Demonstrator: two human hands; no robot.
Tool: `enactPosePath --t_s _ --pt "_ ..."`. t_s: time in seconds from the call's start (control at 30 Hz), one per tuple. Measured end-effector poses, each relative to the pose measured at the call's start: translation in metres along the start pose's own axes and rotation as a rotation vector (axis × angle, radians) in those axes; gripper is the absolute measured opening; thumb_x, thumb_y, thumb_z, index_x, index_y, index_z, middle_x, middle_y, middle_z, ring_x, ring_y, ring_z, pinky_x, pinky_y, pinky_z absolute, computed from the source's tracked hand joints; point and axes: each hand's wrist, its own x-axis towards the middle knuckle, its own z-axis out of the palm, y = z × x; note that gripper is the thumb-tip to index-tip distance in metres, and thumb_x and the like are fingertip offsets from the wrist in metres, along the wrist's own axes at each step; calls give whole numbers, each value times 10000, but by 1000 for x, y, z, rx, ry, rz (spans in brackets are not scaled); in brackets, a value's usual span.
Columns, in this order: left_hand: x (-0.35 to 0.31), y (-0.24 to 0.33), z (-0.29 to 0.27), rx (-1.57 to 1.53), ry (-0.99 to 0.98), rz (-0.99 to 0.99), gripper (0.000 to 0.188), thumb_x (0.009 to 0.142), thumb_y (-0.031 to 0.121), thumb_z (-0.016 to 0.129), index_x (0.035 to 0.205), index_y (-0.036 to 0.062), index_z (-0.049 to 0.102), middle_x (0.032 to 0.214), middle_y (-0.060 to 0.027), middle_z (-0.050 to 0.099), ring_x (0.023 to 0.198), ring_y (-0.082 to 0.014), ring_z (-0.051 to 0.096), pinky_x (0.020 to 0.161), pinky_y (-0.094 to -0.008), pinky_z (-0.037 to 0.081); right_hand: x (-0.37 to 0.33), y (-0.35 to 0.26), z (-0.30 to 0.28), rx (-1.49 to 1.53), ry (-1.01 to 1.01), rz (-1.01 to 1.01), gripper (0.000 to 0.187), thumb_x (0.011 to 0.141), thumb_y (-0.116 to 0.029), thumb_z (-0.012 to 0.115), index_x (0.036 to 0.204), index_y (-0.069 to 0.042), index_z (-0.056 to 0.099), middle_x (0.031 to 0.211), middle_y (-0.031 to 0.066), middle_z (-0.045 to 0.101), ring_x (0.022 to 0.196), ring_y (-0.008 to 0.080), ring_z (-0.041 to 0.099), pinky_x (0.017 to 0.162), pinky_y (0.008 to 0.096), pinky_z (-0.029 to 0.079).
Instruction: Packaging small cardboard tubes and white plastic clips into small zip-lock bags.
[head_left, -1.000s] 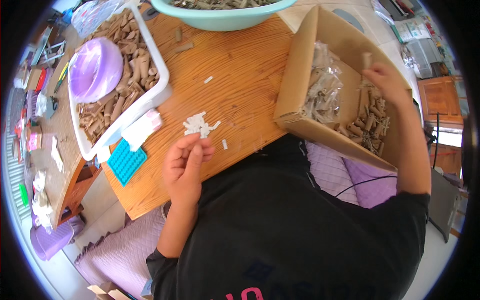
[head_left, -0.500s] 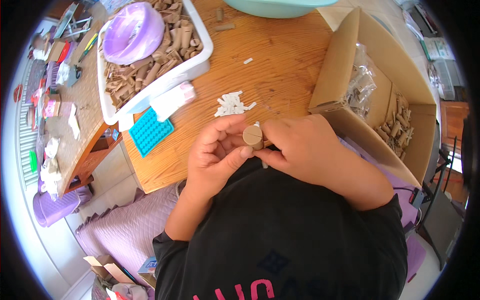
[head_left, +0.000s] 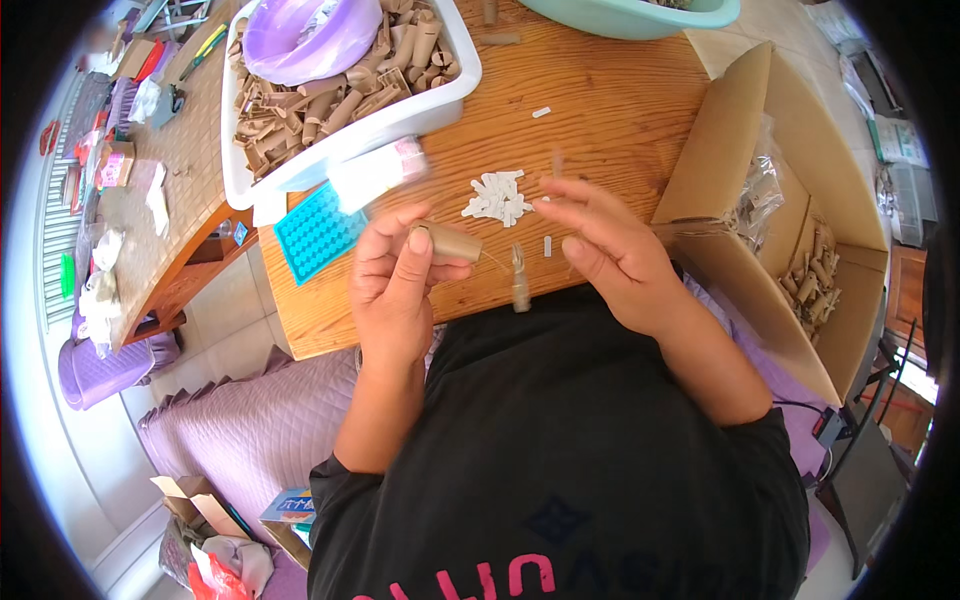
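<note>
Wooden planks make up the table (head_left: 600, 110) that fills the upper middle of the view, with pale floor tiles and a quilted lilac cushion (head_left: 240, 440) below its near edge. The person's left hand (head_left: 395, 290) is curled around a short brown cardboard tube (head_left: 448, 240), thumb laid along its top and fingers wrapped under it, so the tube lies roughly level over the table's front edge with its open end toward the right. The right hand (head_left: 610, 250) is partly open just beside it, fingers spread and slightly bent, the index fingertip raised; whether it pinches anything cannot be told. Between the two hands a small tan piece (head_left: 520, 280) appears upright, blurred, near the tube's end. Just beyond the hands a little heap of white slips (head_left: 497, 196) rests on the wood, with a few single slips scattered near it. Farther left, a white tub (head_left: 440, 100) holds many more brown tubes and a lilac bowl (head_left: 300, 35). A turquoise perforated mat (head_left: 315, 232) lies at the table's corner, partly under a white packet. On the right stands an open cardboard box (head_left: 730, 180) containing more tubes and a clear plastic bag.
</note>
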Motion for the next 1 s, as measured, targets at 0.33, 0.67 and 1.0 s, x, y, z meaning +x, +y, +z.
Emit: enactPosePath --t_s 0.33,0.67,1.0 --pt "-4 -6 4 -111 -1 -72 213 891 110 500 1083 18 486 937 -128 603 795 -182 623 680 -272 539 -13 -1 17 675 -149 397 228 818 -35 573 1043 6 587 895 52 574 784 110 530 685 230 431" --pt "-9 -11 10 -79 -41 -87 221 869 72 517 1077 14 471 987 -144 593 861 -212 619 714 -296 540 -11 -1 15 331 -194 269 204 807 -37 594 1010 -13 586 732 1 527 648 81 478 588 212 387" --pt "-20 -19 18 -99 -130 -164 253 830 -28 546 1062 18 458 1025 -134 579 921 -162 576 761 -262 510 -13 -3 25 712 -15 464 269 833 -48 579 1092 1 525 764 9 530 677 65 506 610 197 430"
